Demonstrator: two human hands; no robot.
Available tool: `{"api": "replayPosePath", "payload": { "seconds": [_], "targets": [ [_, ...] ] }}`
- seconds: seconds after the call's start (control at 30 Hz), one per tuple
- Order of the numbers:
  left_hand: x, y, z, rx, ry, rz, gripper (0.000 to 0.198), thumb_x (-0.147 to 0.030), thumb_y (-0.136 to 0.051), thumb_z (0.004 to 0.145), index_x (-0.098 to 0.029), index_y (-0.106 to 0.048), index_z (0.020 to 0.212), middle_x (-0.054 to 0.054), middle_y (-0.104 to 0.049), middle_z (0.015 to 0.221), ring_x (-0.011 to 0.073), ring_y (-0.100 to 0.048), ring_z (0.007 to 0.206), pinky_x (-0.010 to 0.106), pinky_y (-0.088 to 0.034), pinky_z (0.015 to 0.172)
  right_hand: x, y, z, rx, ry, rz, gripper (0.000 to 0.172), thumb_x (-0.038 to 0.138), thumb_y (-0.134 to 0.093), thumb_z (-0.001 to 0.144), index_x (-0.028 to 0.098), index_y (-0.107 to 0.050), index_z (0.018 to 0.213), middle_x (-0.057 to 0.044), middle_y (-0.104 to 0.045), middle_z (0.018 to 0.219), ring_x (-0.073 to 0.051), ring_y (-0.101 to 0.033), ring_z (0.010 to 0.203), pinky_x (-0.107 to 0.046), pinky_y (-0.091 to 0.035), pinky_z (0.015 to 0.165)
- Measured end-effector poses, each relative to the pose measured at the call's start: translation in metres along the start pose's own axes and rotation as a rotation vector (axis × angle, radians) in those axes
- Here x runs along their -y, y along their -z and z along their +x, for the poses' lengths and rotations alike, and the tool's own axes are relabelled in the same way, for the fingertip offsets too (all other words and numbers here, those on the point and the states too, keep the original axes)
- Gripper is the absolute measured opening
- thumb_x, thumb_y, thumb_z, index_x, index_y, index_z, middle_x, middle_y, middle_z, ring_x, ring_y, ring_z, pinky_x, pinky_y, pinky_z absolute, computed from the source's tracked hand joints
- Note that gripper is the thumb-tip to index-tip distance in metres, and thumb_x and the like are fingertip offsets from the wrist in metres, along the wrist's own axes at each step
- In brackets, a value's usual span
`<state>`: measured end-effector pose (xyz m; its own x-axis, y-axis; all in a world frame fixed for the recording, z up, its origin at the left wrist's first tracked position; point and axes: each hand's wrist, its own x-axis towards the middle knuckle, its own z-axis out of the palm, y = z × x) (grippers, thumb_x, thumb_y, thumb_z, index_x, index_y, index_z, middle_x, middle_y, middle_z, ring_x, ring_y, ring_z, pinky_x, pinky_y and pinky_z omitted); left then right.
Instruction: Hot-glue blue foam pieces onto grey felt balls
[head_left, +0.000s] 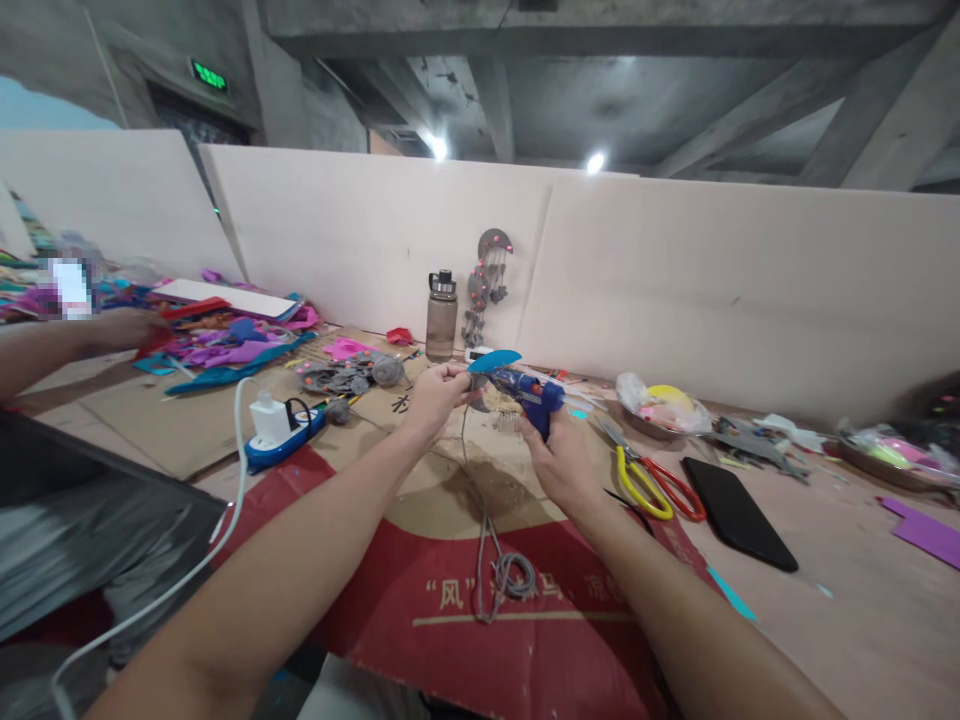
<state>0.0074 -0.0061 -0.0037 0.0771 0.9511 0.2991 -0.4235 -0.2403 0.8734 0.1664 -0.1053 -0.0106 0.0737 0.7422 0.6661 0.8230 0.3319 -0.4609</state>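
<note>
My right hand (559,455) is wrapped round the grip of a blue glue gun (531,392), whose nozzle points left. My left hand (436,392) pinches a blue leaf-shaped foam piece (493,361) right at the gun's tip. Both hands are held just above a sheet of red and brown cardboard (480,600). The gun's grey cord (504,572) hangs down and lies coiled on that cardboard.
Yellow and red scissors (654,482) and a black phone (739,513) lie right of my right hand. A blue power strip with a white charger (279,428) sits left. A water bottle (441,315) stands by the white foam wall. Another person's arm (67,345) reaches over colourful scraps.
</note>
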Motion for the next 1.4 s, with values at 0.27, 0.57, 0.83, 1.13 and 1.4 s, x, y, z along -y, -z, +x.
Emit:
{"api": "replayPosePath", "payload": {
  "seconds": [0.27, 0.57, 0.83, 1.13, 1.4],
  "targets": [
    [0.0, 0.0009, -0.0008, 0.034, -0.011, -0.016, 0.013, -0.021, -0.066, 0.063, -0.013, -0.057, 0.068, 0.003, -0.065, 0.071, 0.0135, -0.064, 0.069, 0.034, -0.055, 0.076, 0.0041, 0.0043, 0.0009, 0.009, -0.047, -0.011, 0.026, 0.036, -0.045, 0.085, 0.016, -0.057, 0.098, -0.01, -0.065, 0.083, -0.024, -0.06, 0.074, -0.032, -0.043, 0.066],
    [-0.0068, -0.0032, -0.0034, 0.005, -0.003, -0.058, 0.01, -0.016, -0.063, 0.064, -0.011, -0.055, 0.067, 0.003, -0.065, 0.069, 0.0147, -0.066, 0.069, 0.038, -0.056, 0.078, 0.0021, 0.0044, 0.0027, 0.026, -0.101, 0.018, 0.031, 0.036, -0.045, 0.084, 0.013, -0.056, 0.101, -0.012, -0.064, 0.085, -0.024, -0.058, 0.074, -0.035, -0.044, 0.069],
    [-0.0066, -0.0015, -0.0022, -0.003, 0.002, -0.051, 0.01, -0.015, -0.065, 0.066, -0.012, -0.055, 0.068, 0.002, -0.063, 0.07, 0.013, -0.066, 0.067, 0.04, -0.056, 0.081, 0.0017, 0.0062, 0.0036, 0.0, -0.081, 0.009, 0.031, 0.037, -0.044, 0.084, 0.014, -0.057, 0.1, -0.01, -0.064, 0.081, -0.024, -0.059, 0.072, -0.034, -0.045, 0.067],
    [-0.0059, -0.0017, -0.0026, 0.003, 0.0, -0.054, 0.011, -0.015, -0.066, 0.067, -0.012, -0.055, 0.067, 0.002, -0.063, 0.071, 0.0126, -0.065, 0.067, 0.043, -0.055, 0.084, 0.0007, 0.0047, 0.0033, 0.001, -0.097, 0.054, 0.03, 0.037, -0.044, 0.084, 0.014, -0.056, 0.1, -0.01, -0.063, 0.08, -0.023, -0.058, 0.069, -0.034, -0.045, 0.065],
    [-0.0063, -0.0022, -0.0027, -0.005, -0.004, -0.057, 0.011, -0.015, -0.066, 0.066, -0.012, -0.055, 0.065, 0.0, -0.061, 0.069, 0.0097, -0.062, 0.066, 0.038, -0.056, 0.082, 0.0013, 0.0046, 0.003, -0.007, -0.105, 0.062, 0.03, 0.037, -0.044, 0.084, 0.014, -0.056, 0.1, -0.01, -0.063, 0.082, -0.022, -0.057, 0.07, -0.034, -0.044, 0.067]
  ]
}}
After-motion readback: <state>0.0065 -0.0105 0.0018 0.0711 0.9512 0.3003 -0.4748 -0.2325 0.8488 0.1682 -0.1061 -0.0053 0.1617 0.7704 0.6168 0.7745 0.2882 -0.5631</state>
